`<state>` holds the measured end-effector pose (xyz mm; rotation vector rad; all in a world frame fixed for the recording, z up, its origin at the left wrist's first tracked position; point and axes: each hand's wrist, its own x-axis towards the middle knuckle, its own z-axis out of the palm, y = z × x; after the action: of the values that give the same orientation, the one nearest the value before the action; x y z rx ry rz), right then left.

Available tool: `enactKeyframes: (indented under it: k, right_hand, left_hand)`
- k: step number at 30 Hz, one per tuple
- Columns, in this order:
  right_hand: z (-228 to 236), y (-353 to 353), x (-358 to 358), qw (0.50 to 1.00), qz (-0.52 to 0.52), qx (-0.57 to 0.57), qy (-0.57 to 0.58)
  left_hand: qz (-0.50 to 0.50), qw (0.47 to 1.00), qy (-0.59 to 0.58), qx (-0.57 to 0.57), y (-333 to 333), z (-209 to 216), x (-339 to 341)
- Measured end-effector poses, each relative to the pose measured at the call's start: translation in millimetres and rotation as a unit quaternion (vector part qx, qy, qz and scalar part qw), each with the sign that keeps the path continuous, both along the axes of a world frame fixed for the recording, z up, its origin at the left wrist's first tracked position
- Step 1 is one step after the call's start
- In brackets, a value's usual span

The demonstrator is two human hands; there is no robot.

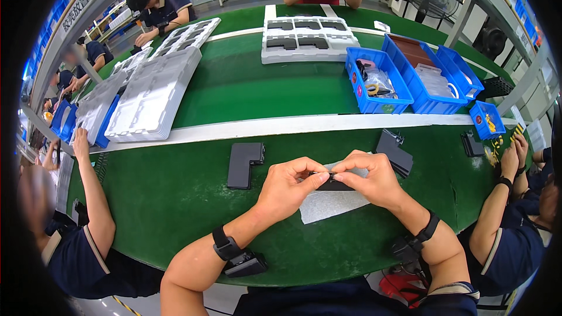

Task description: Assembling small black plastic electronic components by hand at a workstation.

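My left hand [290,186] and my right hand [372,180] meet over the near part of the green table, both closed in a pinch. Between the fingertips is a small black part [331,176], whose exact kind is too small to make out. Just under the fingers lies a flat black piece [335,186], partly hidden by the hands. Beneath it is a whitish sheet [328,206]. An L-shaped dark grey casing [240,167] rests left of my left hand. A similar casing [394,153] lies tilted beyond my right hand.
A white strip [263,124] crosses the green table [175,210]. Beyond it are stacked white trays [155,90], a tray of dark parts [307,52], and blue bins [380,102] at right. Co-workers sit on both sides, one person's hand [515,152] near a small blue bin [487,120].
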<state>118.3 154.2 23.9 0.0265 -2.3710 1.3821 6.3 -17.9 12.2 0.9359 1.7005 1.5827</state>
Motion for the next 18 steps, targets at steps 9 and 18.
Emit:
enactKeyframes:
  k: [9, 18]
  right_hand:
    - [-11.6, -15.9, -5.8, 0.952, -0.086, 0.255, 0.145]
    - [-9.1, -23.8, -3.7, 0.931, -0.101, 0.293, 0.190]
  left_hand:
    - [0.076, 0.997, -0.006, -0.009, 4.0, 2.3, 7.4]
    - [0.099, 0.993, 0.067, -0.002, 5.9, 5.3, 12.3]
